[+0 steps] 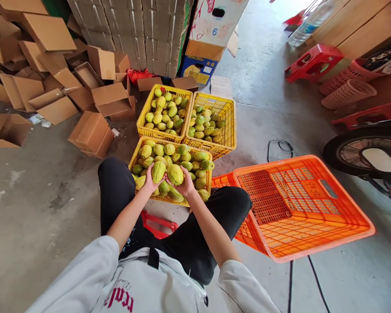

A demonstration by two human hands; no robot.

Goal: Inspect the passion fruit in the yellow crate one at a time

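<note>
Cupping one fruit [158, 171] in left hand [149, 177], another fruit [175, 174] in right hand [187, 184], you're apparently checking both; next move's likely needing steady support.

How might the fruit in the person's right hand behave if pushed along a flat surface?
The fruit would probably roll, given its rounded sides. Its slightly uneven outline may make it wobble. It looks fairly firm, showing no visible sagging in the right hand.

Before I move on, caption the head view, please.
Left hand and right hand each hold a yellow-green fruit above a fruit-filled yellow crate.
</note>
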